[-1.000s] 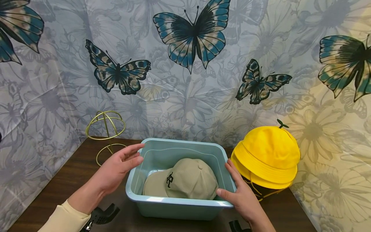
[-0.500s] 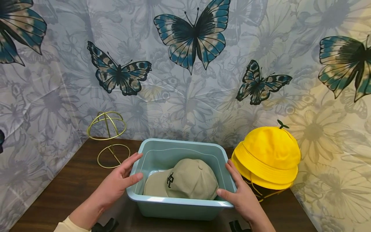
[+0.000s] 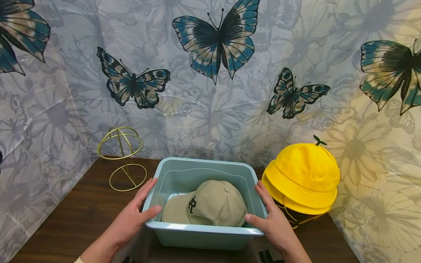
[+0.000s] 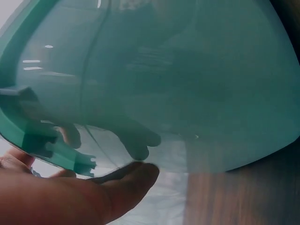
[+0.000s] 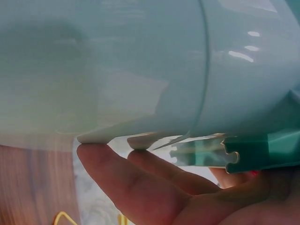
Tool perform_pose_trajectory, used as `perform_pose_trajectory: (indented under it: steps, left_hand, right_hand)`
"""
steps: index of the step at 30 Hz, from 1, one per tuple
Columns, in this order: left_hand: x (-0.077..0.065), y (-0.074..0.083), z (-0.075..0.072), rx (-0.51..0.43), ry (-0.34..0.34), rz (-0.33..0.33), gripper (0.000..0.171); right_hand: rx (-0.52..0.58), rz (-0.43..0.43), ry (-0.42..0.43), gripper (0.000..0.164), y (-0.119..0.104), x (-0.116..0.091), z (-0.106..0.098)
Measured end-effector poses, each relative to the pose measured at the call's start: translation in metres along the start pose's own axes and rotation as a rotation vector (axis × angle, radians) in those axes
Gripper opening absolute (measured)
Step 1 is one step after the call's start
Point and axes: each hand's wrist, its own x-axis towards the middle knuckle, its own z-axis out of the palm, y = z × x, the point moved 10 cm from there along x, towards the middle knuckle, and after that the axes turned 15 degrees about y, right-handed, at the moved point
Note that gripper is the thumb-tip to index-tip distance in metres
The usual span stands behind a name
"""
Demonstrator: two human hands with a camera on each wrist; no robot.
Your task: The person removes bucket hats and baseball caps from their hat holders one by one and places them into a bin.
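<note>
Light-blue plastic tub (image 3: pixel 204 233) sits on the dark wooden table (image 3: pixel 82 212), and both hands clasp it. The left hand (image 3: pixel 131 221) grips the tub's left wall, thumb hooked over the rim and fingers laid along the outside. The right hand (image 3: pixel 274 224) holds the tub's right wall the same way, thumb over the rim; the right wrist view shows its fingers (image 5: pixel 140 187) pressed against the outer wall. Inside the tub lies a beige baseball cap (image 3: pixel 210 204) with a dark logo. Just right of the tub rests a yellow bucket hat (image 3: pixel 304 179). Behind the tub's left corner stands a gold wire hat stand (image 3: pixel 123 159).
</note>
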Motion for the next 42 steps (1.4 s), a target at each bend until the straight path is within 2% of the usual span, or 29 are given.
perform_pose_trajectory:
  steps: [7, 14, 30, 36, 42]
  left_hand:
    - [0.001, -0.003, -0.002, -0.035, 0.026, -0.011, 0.07]
    - [0.002, -0.006, 0.002, -0.047, 0.013, -0.003, 0.069]
    - [-0.002, -0.019, 0.008, -0.134, 0.013, -0.066, 0.068]
    - [-0.004, -0.019, 0.009, -0.175, -0.015, -0.046, 0.067]
    - [-0.001, -0.014, 0.006, -0.193, -0.01, -0.028, 0.065]
  right_hand:
    - [-0.006, -0.005, 0.005, 0.092, -0.002, 0.001, 0.005]
    - [-0.045, -0.006, 0.023, 0.093, -0.002, 0.002, 0.003]
    - [-0.07, 0.004, 0.026, 0.093, 0.004, 0.001, 0.002]
    - [-0.095, 0.017, 0.023, 0.093, 0.008, -0.001, 0.001]
    - [-0.088, -0.021, 0.026, 0.091, 0.0, 0.003, 0.002]
